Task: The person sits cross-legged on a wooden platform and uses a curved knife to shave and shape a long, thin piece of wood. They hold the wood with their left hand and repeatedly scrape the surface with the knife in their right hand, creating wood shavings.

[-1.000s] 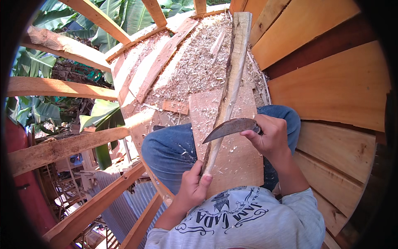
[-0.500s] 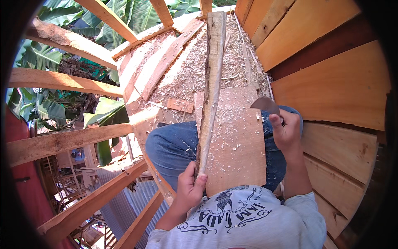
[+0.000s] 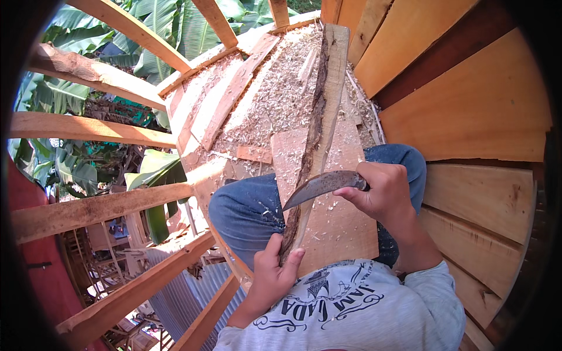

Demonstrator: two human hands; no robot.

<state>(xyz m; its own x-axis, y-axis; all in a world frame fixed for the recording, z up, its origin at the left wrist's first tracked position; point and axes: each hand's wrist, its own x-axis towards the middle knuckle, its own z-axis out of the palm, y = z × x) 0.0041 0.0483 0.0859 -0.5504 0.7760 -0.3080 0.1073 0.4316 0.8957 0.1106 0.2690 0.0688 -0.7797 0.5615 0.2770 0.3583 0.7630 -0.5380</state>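
Observation:
My left hand (image 3: 275, 272) grips the near end of a long narrow wooden strip (image 3: 323, 105) with a dark bark edge, which runs away from me over a flat board (image 3: 339, 219) lying across my jeans-clad knees. My right hand (image 3: 383, 193) is closed on the handle of a curved knife (image 3: 319, 186). Its blade lies across the strip, point toward the left, just beyond my left hand.
Wood shavings (image 3: 275, 99) cover the plank floor ahead. A loose plank (image 3: 234, 90) lies at the left of them. Curved orange-brown boards (image 3: 468, 111) wall the right side. Bare timber rails (image 3: 93, 210) stand at the left over a drop to banana leaves and corrugated sheets.
The knife was lifted off to the right half a second ago; it has come back down across the strip. The strip's far end has swung a little between frames.

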